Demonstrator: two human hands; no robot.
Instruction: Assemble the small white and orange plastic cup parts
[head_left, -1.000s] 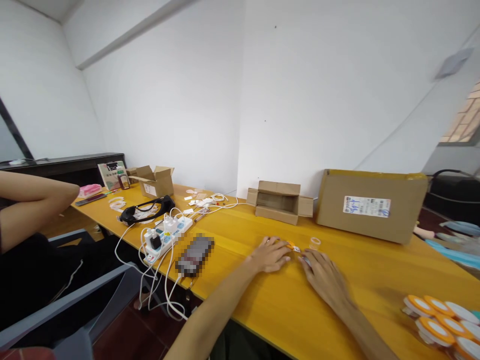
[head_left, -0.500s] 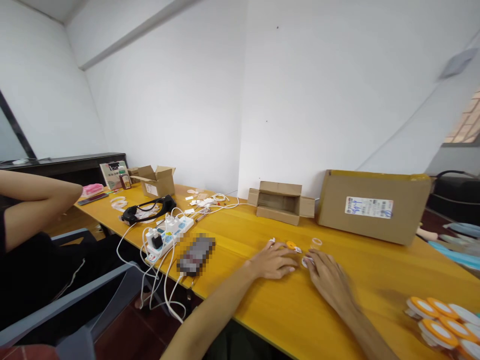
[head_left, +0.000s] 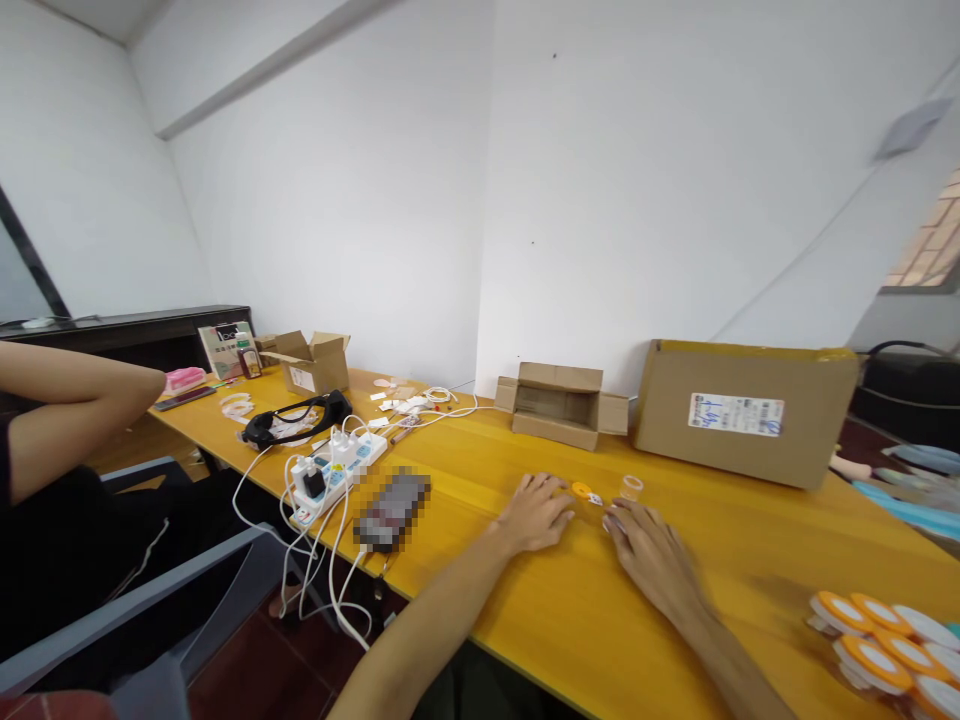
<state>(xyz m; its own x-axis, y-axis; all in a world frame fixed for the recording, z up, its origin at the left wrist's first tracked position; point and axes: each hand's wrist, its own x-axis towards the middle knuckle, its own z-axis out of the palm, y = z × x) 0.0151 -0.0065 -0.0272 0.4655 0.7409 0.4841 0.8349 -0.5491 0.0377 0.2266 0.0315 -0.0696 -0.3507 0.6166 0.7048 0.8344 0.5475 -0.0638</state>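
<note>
A long yellow-orange wooden table point(head_left: 750, 540) runs along a plain white wall. The person's left hand point(head_left: 536, 512) lies palm down on the tabletop, fingers loosely spread and slightly curled, closed on nothing; its fingertips reach just short of a small round orange plastic piece point(head_left: 582, 490) that lies on the table between the two hands. The right hand point(head_left: 651, 552) also rests flat, fingers extended toward a small white bit just beside the orange piece; whether the fingertips pinch it cannot be told. A small clear plastic ring point(head_left: 631, 486) stands just beyond the right hand's fingers. Behind these sit a small open brown cardboard box point(head_left: 561, 402) and a large closed cardboard carton with a white label point(head_left: 742, 408). To the left lie a white power strip with plugged-in chargers point(head_left: 334, 462) and a dark phone point(head_left: 391, 508). A stack of orange-and-white round discs point(head_left: 881, 640) lies at the right edge. Another person's bare arm point(head_left: 67, 405) shows at far left.
</note>
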